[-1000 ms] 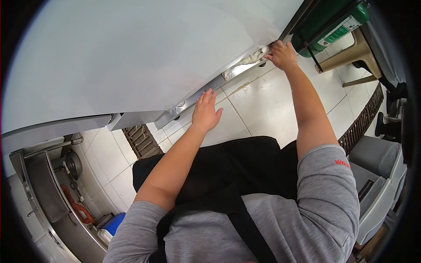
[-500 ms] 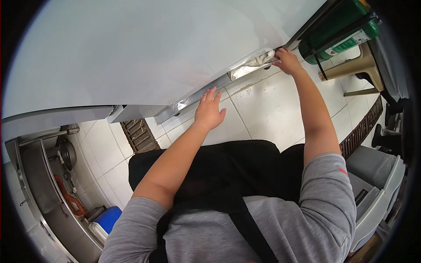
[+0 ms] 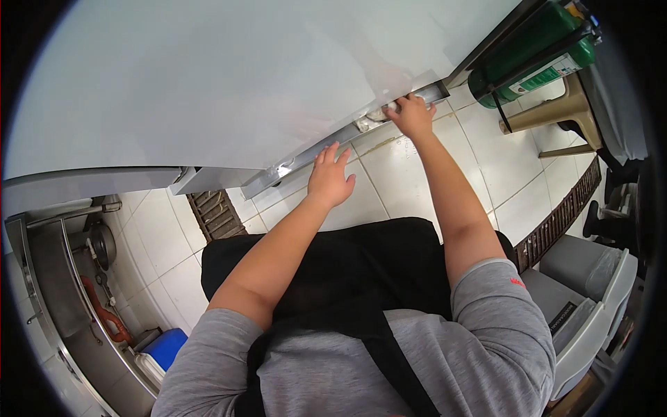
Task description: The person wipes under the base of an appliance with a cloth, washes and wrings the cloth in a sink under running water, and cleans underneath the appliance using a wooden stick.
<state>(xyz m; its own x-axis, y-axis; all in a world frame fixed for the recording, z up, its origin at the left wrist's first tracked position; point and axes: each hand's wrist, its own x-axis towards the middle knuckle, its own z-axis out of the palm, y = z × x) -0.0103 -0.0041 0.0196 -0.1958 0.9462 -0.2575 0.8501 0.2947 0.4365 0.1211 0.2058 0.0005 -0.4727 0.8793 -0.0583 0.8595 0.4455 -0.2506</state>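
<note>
My right hand (image 3: 415, 118) is on a whitish crumpled cloth (image 3: 373, 119) that lies in the metal ledge (image 3: 306, 158) along the foot of a large pale panel (image 3: 229, 83). Its fingers curl over the cloth's right end and partly hide it. Farther left, my left hand (image 3: 331, 177) rests with fingers spread at the panel's lower edge, holding nothing.
A green cylinder (image 3: 531, 59) and a beige stool (image 3: 573, 115) stand at the upper right. Grey bins (image 3: 580, 267) are at the right. Floor grates (image 3: 217, 214) lie on the white tiles. A metal sink unit (image 3: 66, 278) and blue container (image 3: 167, 349) are at left.
My right hand has moved left along the ledge, pushing the cloth's right end leftward and uncovering the ledge's right end. My left hand has barely moved.
</note>
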